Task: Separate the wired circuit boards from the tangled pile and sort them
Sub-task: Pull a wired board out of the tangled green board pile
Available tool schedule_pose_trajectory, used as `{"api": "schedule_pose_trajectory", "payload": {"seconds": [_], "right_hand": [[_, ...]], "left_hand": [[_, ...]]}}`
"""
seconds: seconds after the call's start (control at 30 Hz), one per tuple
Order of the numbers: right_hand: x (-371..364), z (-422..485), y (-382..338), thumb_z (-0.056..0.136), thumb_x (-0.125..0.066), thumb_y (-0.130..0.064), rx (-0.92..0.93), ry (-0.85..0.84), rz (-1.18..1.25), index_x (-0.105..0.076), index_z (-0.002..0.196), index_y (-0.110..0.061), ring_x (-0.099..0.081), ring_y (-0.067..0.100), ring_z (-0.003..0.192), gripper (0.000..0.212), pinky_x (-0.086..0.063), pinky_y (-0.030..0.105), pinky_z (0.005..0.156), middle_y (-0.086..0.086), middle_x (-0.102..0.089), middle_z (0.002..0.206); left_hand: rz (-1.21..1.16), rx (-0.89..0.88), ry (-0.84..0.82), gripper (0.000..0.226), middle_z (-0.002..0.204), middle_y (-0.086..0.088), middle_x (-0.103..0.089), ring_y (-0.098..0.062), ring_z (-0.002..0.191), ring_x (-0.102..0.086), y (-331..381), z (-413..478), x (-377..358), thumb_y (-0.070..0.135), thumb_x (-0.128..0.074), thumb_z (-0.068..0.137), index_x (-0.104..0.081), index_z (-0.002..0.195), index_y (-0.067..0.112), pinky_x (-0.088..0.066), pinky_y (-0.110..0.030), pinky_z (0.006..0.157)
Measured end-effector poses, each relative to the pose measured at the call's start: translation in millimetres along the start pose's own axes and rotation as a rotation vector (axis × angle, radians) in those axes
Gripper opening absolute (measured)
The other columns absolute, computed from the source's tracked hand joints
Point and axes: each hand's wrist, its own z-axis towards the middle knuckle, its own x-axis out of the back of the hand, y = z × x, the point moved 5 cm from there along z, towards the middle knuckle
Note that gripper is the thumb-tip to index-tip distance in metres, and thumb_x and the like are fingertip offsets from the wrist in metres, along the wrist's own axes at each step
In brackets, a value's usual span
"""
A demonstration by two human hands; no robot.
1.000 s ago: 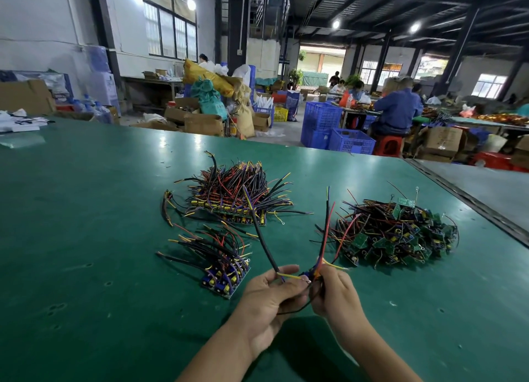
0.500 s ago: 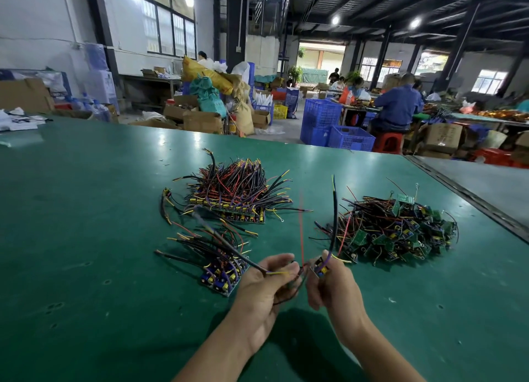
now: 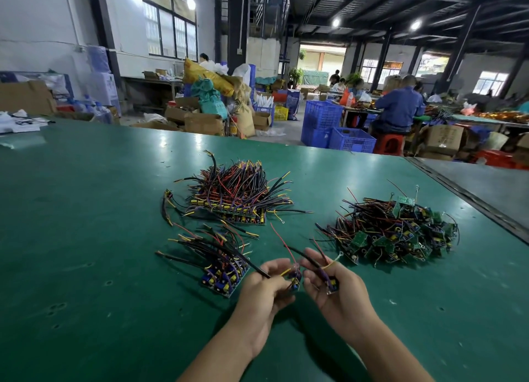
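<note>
While close together, both hands grip wired boards (image 3: 295, 281).
Obs: left hand (image 3: 266, 293) beside small stack (image 3: 226, 270); right hand (image 3: 346, 298) near tangled pile (image 3: 395, 233) by the right edge; bare bench (image 3: 86, 238) leftward.

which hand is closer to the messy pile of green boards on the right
Right. The right hand, gripping a board, is just left of and below the pile; the left hand, gripping a second board, is farther left, by the small stack.
</note>
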Motion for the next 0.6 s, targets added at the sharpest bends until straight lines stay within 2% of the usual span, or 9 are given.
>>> {"api": "schedule_pose_trajectory", "payload": {"seconds": [0.17, 0.27, 0.33, 0.43, 0.5, 0.6], "right_hand": [[8, 2, -1, 0.092, -0.04, 0.008, -0.017, 0.07, -0.077, -0.062, 0.115, 0.002, -0.056, 0.014, 0.049, 0.032, -0.051, 0.022, 0.044, 0.016, -0.069, 0.074], [7, 1, 0, 0.092, -0.041, 0.011, -0.019, 0.069, -0.099, -0.062, 0.117, -0.002, -0.047, 0.012, 0.043, 0.035, -0.043, 0.02, 0.039, 0.011, -0.065, 0.066], [4, 0, -1, 0.084, -0.041, 0.013, -0.029, 0.048, -0.093, -0.065, 0.114, 0.0, -0.045, 0.012, 0.044, 0.04, -0.043, 0.019, 0.04, 0.013, -0.068, 0.074], [-1, -3, 0, 0.072, -0.046, 0.007, -0.054, -0.01, -0.118, -0.067, 0.114, -0.001, -0.046, 0.012, 0.05, 0.047, -0.044, 0.019, 0.047, 0.014, -0.069, 0.091], [-3, -5, 1, 0.074, -0.044, 0.005, -0.059, -0.068, -0.185, -0.064, 0.119, -0.002, -0.051, 0.018, 0.063, 0.05, -0.045, 0.027, 0.058, 0.015, -0.066, 0.102], [-8, -10, 0, 0.057, -0.054, -0.001, -0.055, -0.176, -0.266, -0.06, 0.123, -0.004, -0.062, 0.025, 0.082, 0.066, -0.048, 0.031, 0.063, 0.016, -0.067, 0.11]], "left_hand": [[0.028, 0.027, -0.102, 0.046, 0.099, -0.002, -0.072, -0.009, 0.065, -0.059, -4, 0, -3, -0.02, -0.04, 0.083, -0.063, 0.111, 0.008, -0.049, -0.027, 0.066], [0.078, -0.053, -0.138, 0.059, 0.105, -0.006, -0.073, -0.015, 0.077, -0.064, -2, -1, -4, -0.023, -0.058, 0.066, -0.059, 0.115, 0.009, -0.052, -0.027, 0.064], [0.061, -0.082, -0.129, 0.067, 0.105, -0.01, -0.073, -0.02, 0.082, -0.066, -2, -1, -4, -0.02, -0.071, 0.056, -0.057, 0.116, 0.008, -0.054, -0.03, 0.068], [0.049, -0.089, -0.105, 0.063, 0.098, -0.011, -0.073, -0.025, 0.092, -0.067, -4, 2, -1, -0.026, -0.072, 0.062, -0.057, 0.114, 0.006, -0.057, -0.029, 0.066], [0.109, -0.114, -0.093, 0.063, 0.098, -0.008, -0.074, -0.022, 0.091, -0.07, -4, 2, 0, -0.027, -0.071, 0.061, -0.058, 0.114, 0.006, -0.056, -0.029, 0.067], [0.144, -0.158, -0.072, 0.061, 0.094, -0.007, -0.075, -0.017, 0.09, -0.071, -2, 1, 1, -0.018, -0.08, 0.057, -0.061, 0.11, 0.005, -0.055, -0.029, 0.072]]}}
